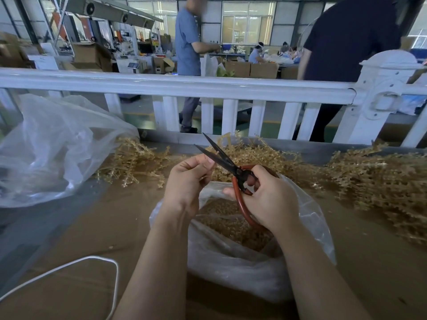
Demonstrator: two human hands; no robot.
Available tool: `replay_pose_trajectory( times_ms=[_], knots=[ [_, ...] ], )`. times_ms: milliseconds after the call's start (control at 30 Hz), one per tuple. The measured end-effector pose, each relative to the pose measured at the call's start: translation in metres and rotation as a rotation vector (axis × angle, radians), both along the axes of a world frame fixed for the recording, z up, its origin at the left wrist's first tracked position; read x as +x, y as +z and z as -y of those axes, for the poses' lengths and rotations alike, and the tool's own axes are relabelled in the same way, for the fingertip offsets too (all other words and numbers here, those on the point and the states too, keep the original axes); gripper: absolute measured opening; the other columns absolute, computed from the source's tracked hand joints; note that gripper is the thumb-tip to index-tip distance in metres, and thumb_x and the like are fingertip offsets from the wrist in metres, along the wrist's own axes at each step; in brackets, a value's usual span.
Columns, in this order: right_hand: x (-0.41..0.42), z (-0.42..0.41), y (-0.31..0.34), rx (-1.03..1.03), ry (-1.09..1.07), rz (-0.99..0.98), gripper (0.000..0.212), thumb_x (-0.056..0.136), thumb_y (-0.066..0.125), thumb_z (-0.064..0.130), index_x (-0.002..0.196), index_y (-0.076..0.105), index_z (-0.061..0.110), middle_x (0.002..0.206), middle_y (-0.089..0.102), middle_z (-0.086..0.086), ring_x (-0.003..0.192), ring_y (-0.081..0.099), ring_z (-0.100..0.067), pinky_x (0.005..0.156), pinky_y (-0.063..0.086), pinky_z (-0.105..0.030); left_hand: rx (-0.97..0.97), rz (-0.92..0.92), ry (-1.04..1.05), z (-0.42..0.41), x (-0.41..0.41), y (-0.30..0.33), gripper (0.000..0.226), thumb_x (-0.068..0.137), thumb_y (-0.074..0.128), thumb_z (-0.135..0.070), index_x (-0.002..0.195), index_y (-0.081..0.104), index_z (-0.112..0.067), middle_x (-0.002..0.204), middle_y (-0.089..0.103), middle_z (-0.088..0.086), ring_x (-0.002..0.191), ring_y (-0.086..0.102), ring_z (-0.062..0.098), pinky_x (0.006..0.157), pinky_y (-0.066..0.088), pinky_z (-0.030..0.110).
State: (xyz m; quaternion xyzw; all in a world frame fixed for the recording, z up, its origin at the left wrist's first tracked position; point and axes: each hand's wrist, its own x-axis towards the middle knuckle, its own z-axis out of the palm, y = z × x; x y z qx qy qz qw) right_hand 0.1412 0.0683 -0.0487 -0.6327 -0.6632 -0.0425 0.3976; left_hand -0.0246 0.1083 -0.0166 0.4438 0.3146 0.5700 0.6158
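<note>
Clear plastic bag (pixel 53 148) slumps at the left edge of the brown worktop (pixel 111 215), with a white cord (pixel 69 265) by the near edge. Golden sprigs (pixel 131 160) line the far edge. Mid-worktop, the left hand (pixel 184 181) curls thumb to fingertips beside the scissors (pixel 225 160); anything pinched is hidden. The right hand (pixel 270 199) grips the red handles, blades parted, over an open bag of cuttings (pixel 242 269). A white fence (pixel 175 85) stands behind.

White railing (pixel 175 85), bright factory windows (pixel 248 21) behind.

White railing (pixel 175 85) behind — crumpled clear bag (pixel 53 144) at left, perhaps a cord (pixel 97 257) below.
</note>
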Motion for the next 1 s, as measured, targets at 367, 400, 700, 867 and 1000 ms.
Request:
replay_pose_trajectory(
  times_ms=[367,400,700,867,1000],
  knots=[
    [0.0009,0.0016,-0.0004,0.025,0.018,0.009,0.073,0.068,0.041,0.094,0.097,0.061,0.031,0.076,0.060,0.020,0.069,0.060,-0.003,0.055,0.049,-0.021,0.012,0.008,-0.001,0.0026,0.0005,0.0025,0.035,0.093,0.057,0.001,0.066,0.073,-0.016,0.061,0.050,0.000,0.058,0.037,0.009,0.051,0.038,0.015],
    [0.0008,0.0020,0.0002,0.022,0.018,0.007,0.074,0.067,0.040,0.095,0.097,0.061,0.030,0.075,0.060,0.020,0.068,0.059,-0.002,0.055,0.048,-0.020,0.016,0.002,0.002,0.0026,0.0003,0.0024,0.033,0.093,0.058,0.001,0.067,0.071,-0.015,0.062,0.049,0.001,0.057,0.037,0.010,0.051,0.038,0.015],
    [0.0009,0.0024,0.0028,0.023,0.023,0.027,0.073,0.068,0.042,0.093,0.093,0.061,0.027,0.071,0.059,0.018,0.063,0.057,-0.001,0.051,0.041,-0.017,0.115,-0.118,0.090,-0.0003,0.0004,0.0009,0.044,0.092,0.062,0.000,0.055,0.069,-0.022,0.082,0.051,0.013,0.070,0.041,0.017,0.065,0.038,0.025],
    [-0.0001,0.0031,0.0048,0.029,0.000,0.033,0.064,0.068,0.046,0.090,0.086,0.054,0.029,0.066,0.053,0.020,0.059,0.053,0.001,0.049,0.036,-0.015,0.131,-0.137,0.131,-0.0020,-0.0002,-0.0006,0.038,0.092,0.062,0.001,0.060,0.068,-0.020,0.069,0.051,0.006,0.062,0.039,0.011,0.063,0.039,0.022],
    [0.0005,0.0031,0.0043,0.041,-0.044,0.068,0.069,0.068,0.046,0.090,0.084,0.059,0.024,0.065,0.055,0.016,0.058,0.056,-0.007,0.049,0.037,-0.020,0.139,-0.138,0.125,-0.0020,0.0000,-0.0005,0.036,0.091,0.064,-0.002,0.060,0.069,-0.020,0.066,0.052,0.000,0.060,0.037,0.009,0.060,0.038,0.019]
  ],
)
